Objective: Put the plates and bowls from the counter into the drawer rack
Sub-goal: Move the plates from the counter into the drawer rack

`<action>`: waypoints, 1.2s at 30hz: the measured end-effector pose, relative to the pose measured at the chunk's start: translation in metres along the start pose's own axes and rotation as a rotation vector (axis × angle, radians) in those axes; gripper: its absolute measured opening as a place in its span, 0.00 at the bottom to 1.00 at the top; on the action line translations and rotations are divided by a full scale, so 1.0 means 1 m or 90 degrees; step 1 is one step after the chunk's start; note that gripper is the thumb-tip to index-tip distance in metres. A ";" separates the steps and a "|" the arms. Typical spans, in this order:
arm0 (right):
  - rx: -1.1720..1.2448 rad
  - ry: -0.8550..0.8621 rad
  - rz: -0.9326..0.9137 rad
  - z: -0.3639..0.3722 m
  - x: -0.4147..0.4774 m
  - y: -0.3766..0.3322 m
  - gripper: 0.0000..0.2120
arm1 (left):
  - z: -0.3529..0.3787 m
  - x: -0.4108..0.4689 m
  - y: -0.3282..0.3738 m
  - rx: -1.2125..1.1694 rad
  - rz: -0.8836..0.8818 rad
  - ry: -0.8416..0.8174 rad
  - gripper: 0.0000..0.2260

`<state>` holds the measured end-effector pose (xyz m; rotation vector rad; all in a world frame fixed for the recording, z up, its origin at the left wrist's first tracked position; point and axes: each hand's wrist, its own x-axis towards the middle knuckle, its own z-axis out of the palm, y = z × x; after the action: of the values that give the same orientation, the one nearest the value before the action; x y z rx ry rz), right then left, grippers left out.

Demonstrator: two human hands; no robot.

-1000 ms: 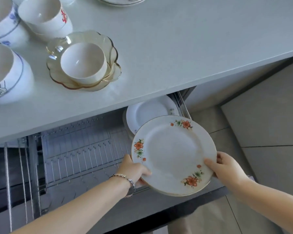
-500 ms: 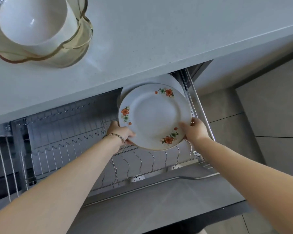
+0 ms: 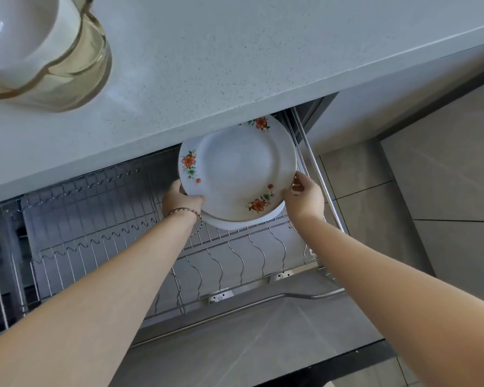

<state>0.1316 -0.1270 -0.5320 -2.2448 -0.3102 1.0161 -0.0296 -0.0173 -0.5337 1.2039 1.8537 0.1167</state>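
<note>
Grey speckled surface (image 3: 235,65) up top, a white bowl (image 3: 14,32) in a glass dish (image 3: 76,74) waiting on it. Below, both hands grip the flowered plate (image 3: 235,169) by opposite rims, left hand (image 3: 180,201) and right hand (image 3: 305,198), keeping it near upright for the wire rack (image 3: 235,255) slots. It sits against another plate (image 3: 246,223) behind, possibly already racked. Edge grip keeps fingers clear of the wires.

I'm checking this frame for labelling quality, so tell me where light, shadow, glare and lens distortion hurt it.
Head view: daylight evenly lights the speckled counter; the counter's overhang shades the back of the drawer rack and the floral plate's top edge; a small glare spot sits on the white bowl; wide-angle lens stretches both forearms and bends the counter's edge; focus is slightly soft throughout.
</note>
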 end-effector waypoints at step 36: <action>-0.558 -0.189 -0.163 -0.289 -0.063 -0.174 0.16 | -0.043 -0.220 0.254 0.350 0.350 -0.272 0.12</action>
<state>0.3114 -0.1558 -0.2406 -2.6661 -1.3558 1.2149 0.1421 -0.0386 -0.2424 1.9257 1.1721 -0.3455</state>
